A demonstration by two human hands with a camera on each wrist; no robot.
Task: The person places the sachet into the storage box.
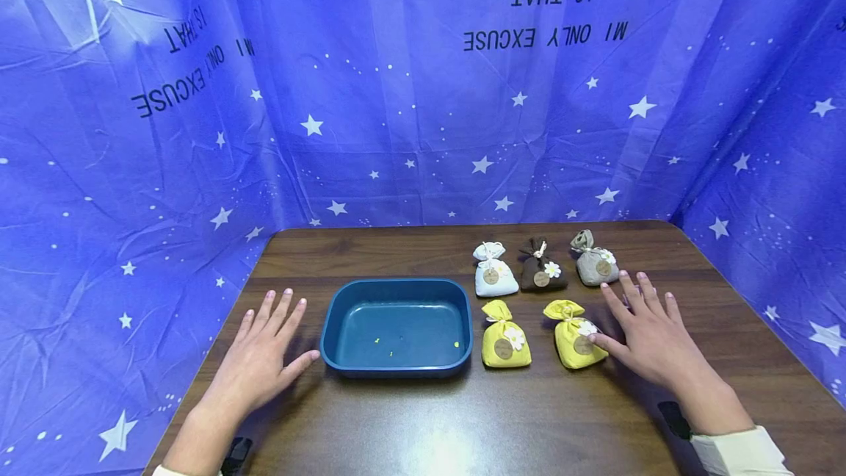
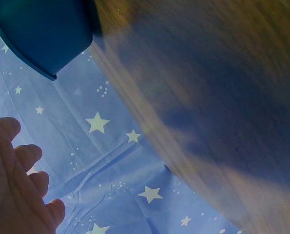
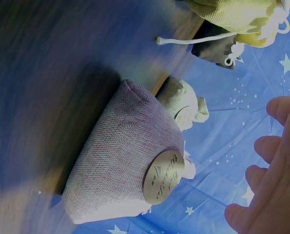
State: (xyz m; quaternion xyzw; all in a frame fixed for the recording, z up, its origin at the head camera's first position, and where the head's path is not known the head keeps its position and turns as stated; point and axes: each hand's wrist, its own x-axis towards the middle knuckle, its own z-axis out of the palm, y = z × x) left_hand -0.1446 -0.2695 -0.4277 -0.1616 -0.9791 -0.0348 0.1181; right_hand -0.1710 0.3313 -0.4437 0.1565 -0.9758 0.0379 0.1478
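Observation:
My left hand (image 1: 254,366) is held with fingers spread, its thumb right at the left end of a blue plastic bin (image 1: 396,372). On the other side, my right hand (image 1: 654,340) has its fingers extended, the thumb overlapping a yellow drawstring sachet (image 1: 576,344) with a white flower. A second yellow sachet (image 1: 505,347) sits between that one and the bin. Behind them stand a white sachet (image 1: 496,281), a dark brown sachet (image 1: 543,276) and a grey sachet (image 1: 595,267). The right wrist view has a pinkish-grey sachet (image 3: 120,156) with a round tag; my hand hides it in the head view.
The brown wooden table (image 1: 396,424) carries everything. A blue curtain (image 1: 423,131) with white stars hangs along its back and sides. Small yellow specks dot the bin's floor. Dark wrist straps show beneath both wrists.

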